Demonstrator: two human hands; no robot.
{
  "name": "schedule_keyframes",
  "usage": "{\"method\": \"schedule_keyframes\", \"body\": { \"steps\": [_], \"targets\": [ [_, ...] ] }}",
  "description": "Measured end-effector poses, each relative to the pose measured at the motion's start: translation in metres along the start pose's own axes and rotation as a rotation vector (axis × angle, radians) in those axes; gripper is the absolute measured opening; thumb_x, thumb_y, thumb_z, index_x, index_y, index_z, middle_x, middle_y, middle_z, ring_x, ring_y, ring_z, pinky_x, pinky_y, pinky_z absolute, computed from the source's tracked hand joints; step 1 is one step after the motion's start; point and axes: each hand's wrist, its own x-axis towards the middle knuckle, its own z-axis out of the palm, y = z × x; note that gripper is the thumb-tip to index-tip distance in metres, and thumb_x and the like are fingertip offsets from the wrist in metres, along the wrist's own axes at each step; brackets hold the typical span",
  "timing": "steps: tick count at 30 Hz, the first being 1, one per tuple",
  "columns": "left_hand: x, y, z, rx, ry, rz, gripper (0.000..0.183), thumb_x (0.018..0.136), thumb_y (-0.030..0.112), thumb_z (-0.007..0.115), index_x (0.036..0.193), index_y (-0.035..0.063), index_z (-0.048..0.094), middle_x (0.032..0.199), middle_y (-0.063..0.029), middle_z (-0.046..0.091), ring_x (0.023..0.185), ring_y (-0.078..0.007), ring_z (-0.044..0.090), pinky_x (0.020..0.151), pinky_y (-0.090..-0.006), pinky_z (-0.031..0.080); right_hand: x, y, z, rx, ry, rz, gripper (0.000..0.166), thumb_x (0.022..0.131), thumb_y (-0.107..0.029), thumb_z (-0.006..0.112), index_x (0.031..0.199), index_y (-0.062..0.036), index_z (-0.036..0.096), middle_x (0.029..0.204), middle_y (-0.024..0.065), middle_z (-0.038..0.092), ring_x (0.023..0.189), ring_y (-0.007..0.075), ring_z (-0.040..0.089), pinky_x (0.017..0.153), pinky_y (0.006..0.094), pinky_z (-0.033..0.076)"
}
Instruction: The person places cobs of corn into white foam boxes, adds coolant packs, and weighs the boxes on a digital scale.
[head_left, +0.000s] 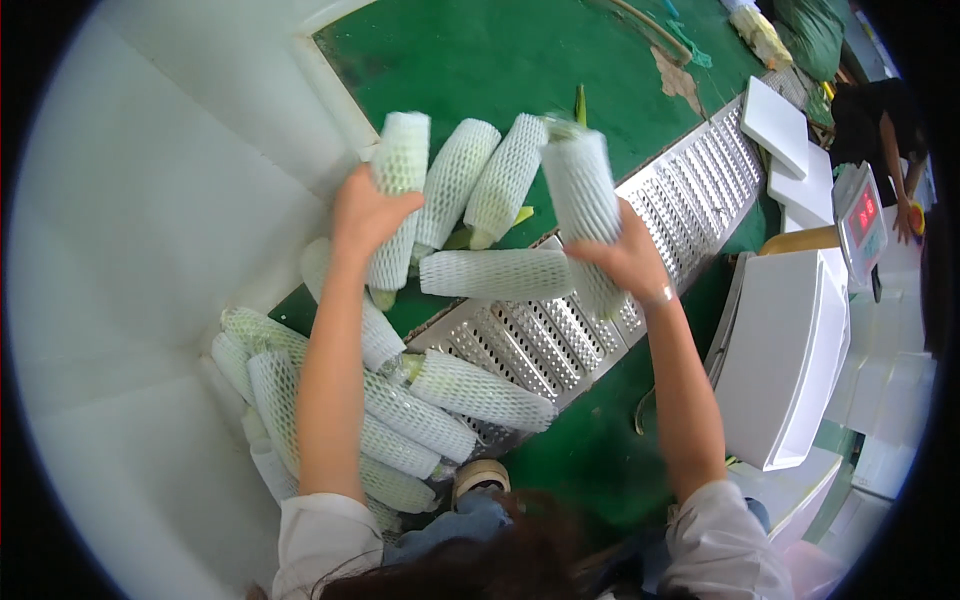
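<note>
My left hand (373, 212) is wrapped around a long pale-green vegetable in a white foam net sleeve (401, 157), held nearly upright at the left of a row. My right hand (622, 253) grips another sleeved vegetable (579, 184), slightly blurred, over the edge of the steel drain grate (697, 180). Between my hands, two netted vegetables (456, 180) (508, 176) lean side by side, and a third (495, 274) lies crosswise below them. Nearer my body, a pile of sleeved vegetables (420, 416) lies partly hidden under my left forearm; some have clear film around them.
A white wall (172, 187) bounds the left side. The floor (450, 52) is green. At the right stand a white foam box (772, 352), foam lids (776, 124) and a scale with a lit display (862, 214). Another person's hand (906, 217) is beyond. My shoe (481, 476) is below.
</note>
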Motion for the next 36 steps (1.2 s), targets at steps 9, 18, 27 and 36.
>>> {"method": "schedule_keyframes", "body": {
  "steps": [9,18,27,36],
  "targets": [
    [0.031,0.06,0.005,-1.342,-0.465,-0.241,0.071,0.086,0.049,0.06,0.129,-0.0052,0.044,0.113,-0.0232,0.062,0.098,-0.0332,0.065,0.082,-0.0452,0.056,-0.097,0.023,0.067,0.057,-0.262,0.228,0.074,0.062,-0.037,0.08,0.116,0.0054,0.053,0.105,0.0202,0.064,0.095,0.0276,0.064,0.086,0.0353,0.05],
    [0.103,0.113,0.088,-0.158,-0.702,-0.1,0.061,0.071,0.024,0.078,0.113,-0.0128,0.055,0.097,-0.0174,0.066,0.082,-0.0228,0.067,0.066,-0.0362,0.054,0.047,0.041,0.041,1.063,0.062,0.445,0.051,0.074,-0.025,0.072,0.113,0.002,0.053,0.096,0.0138,0.064,0.082,0.0278,0.065,0.077,0.0439,0.055],
    [0.034,0.086,0.093,-0.56,-0.773,-0.189,0.053,0.076,0.013,0.067,0.125,0.0005,0.053,0.11,-0.0105,0.063,0.093,-0.0221,0.063,0.08,-0.0394,0.053,0.017,0.052,0.071,1.205,0.059,0.25,0.052,0.071,-0.019,0.071,0.117,0.0014,0.056,0.101,0.012,0.065,0.091,0.0245,0.064,0.083,0.0388,0.053],
    [-0.133,0.313,0.093,-1.199,-0.781,0.118,0.046,0.075,0.017,0.066,0.116,-0.0017,0.057,0.105,-0.0112,0.063,0.096,-0.0233,0.063,0.086,-0.0371,0.052,-0.19,-0.062,-0.227,0.349,0.383,-0.124,0.063,0.065,-0.027,0.076,0.116,0.0027,0.055,0.103,0.0143,0.065,0.089,0.022,0.065,0.08,0.0351,0.054]
  ]
}}
